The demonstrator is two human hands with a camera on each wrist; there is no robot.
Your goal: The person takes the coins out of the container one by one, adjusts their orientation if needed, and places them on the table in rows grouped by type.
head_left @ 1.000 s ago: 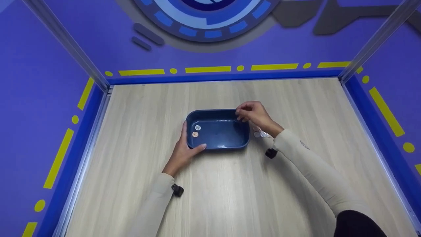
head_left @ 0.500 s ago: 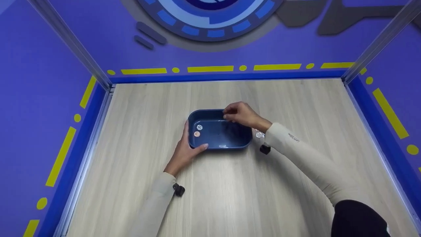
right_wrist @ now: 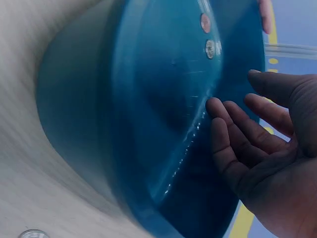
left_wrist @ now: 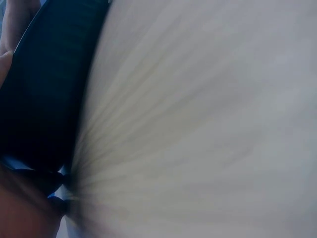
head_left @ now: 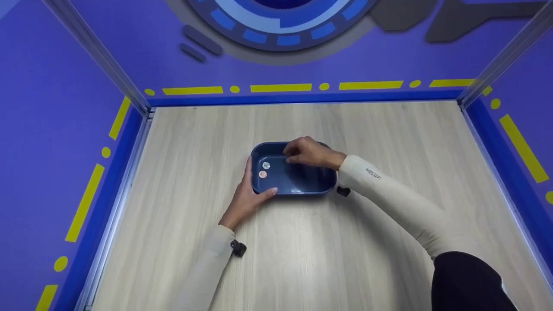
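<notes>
A dark blue plastic container point(head_left: 298, 191) with rounded corners stands on the table. My left hand point(head_left: 245, 196) grips its left end, thumb over the front rim and fingers along the side. Inside, near that end, lie a silver coin point(head_left: 266, 165) and a copper coin point(head_left: 262, 174). My right hand point(head_left: 309, 152) hovers over the back part of the container. Its loosely bent fingers point(right_wrist: 233, 158) stand apart in the right wrist view, and no coin shows between them. Faint pale streaks cross the container floor there. Most of the left wrist view is blurred table.
Part of another silver coin point(right_wrist: 33, 233) shows on the table outside the container in the right wrist view. The wooden table point(head_left: 194, 147) is bounded by purple-blue walls point(head_left: 276, 71) at the back and sides.
My right hand has moved left, from the container's back right corner to over its inside. The sleeve now covers the coins on the table to the right. My left hand keeps its grip.
</notes>
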